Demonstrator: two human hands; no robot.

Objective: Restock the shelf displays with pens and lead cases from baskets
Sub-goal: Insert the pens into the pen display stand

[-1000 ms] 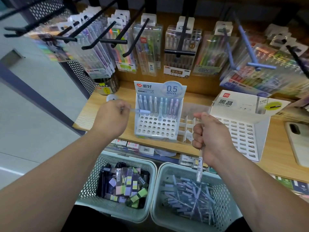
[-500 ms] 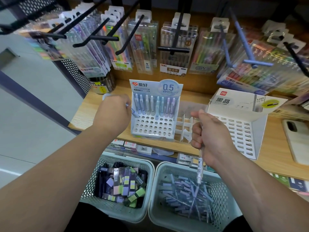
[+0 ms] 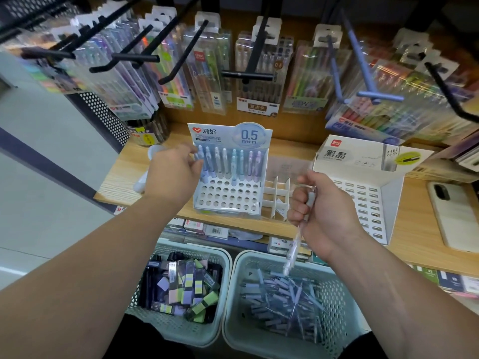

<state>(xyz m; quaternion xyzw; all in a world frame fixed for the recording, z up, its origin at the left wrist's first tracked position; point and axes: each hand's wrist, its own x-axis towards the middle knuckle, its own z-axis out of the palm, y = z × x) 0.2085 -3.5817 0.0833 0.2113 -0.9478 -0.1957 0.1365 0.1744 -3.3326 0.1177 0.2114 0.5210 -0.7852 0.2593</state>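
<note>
A white 0.5 mm pen display rack (image 3: 228, 200) stands on the wooden shelf, its back row filled with pastel pens. My left hand (image 3: 172, 174) is at the rack's left end, thumb and fingers pinching the top of the leftmost pen (image 3: 201, 158), which stands upright in a hole. My right hand (image 3: 320, 203) grips another clear pen (image 3: 294, 246) in a fist, tip pointing down over the right basket (image 3: 344, 314) full of pens. The left basket (image 3: 220, 330) holds lead cases (image 3: 186, 288). A white lead case display (image 3: 370, 203) with rows of slots stands at the right.
Black and blue hooks (image 3: 246, 73) with hanging pen packs jut out above the shelf at head height. A white divider insert (image 3: 276, 195) sits between the two displays. A phone (image 3: 451, 216) lies at the shelf's right. Boxed stock lines the lower shelf behind the baskets.
My left hand has swung its pen from lying sideways to upright and set it in the rack's leftmost hole. My right hand has kept its grip on its pen, barely moving.
</note>
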